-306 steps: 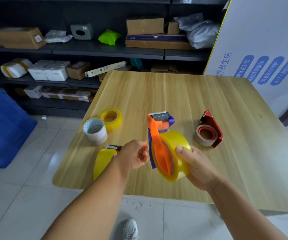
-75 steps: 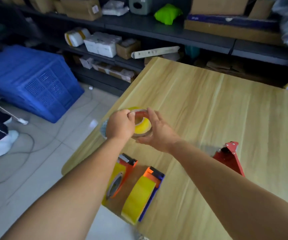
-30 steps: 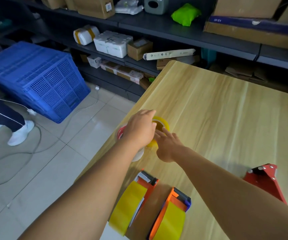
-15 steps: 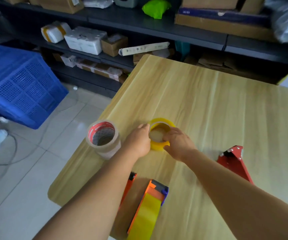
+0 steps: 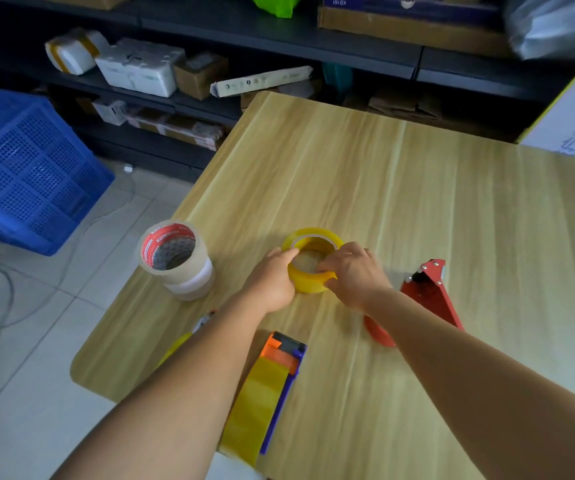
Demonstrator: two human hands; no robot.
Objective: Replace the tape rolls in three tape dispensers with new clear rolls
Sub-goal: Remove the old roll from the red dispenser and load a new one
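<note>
Both hands, left hand (image 5: 272,282) and right hand (image 5: 352,275), gripped the yellow tape roll (image 5: 312,259) lying flat near the table's (image 5: 417,188) left edge; lift it level, fingers curled over its rim.

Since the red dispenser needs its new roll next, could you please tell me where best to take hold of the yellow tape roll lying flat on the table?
Grip the yellow clear tape roll across its outer wall, coming from above: it lies flat on the wooden table, its hole facing up, with both sides free.
</note>
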